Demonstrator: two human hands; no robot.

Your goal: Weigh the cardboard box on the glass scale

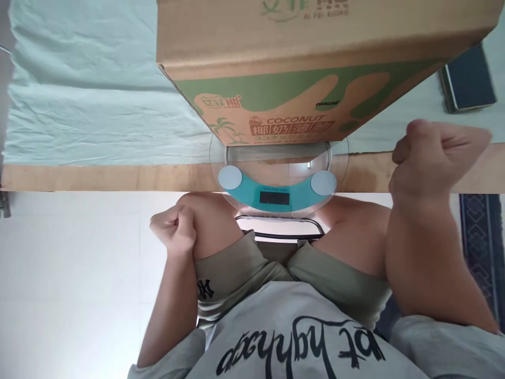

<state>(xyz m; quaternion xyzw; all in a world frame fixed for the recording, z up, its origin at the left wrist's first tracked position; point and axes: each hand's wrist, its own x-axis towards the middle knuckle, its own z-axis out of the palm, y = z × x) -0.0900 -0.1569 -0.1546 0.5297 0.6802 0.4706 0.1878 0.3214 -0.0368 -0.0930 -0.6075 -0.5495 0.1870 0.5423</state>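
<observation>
A large cardboard box (300, 100) with green print and the word COCONUT stands on a round glass scale (252, 197). The scale has a turquoise band, and its small display (274, 198) looks dark. Its near edge sticks out past the table edge, over my lap. My left hand (175, 229) is closed in a fist beside my left knee, apart from the scale. Raised over the right part of the table edge, my right hand (437, 158) is also a fist, to the right of the box and not touching it. Nothing shows in either fist.
A pale green cloth (87, 95) covers the table, leaving a bare wooden strip (98, 178) along the front. At the back right lies a dark rectangular object (469, 79). A dark patterned mat (479, 231) is on the floor at the right.
</observation>
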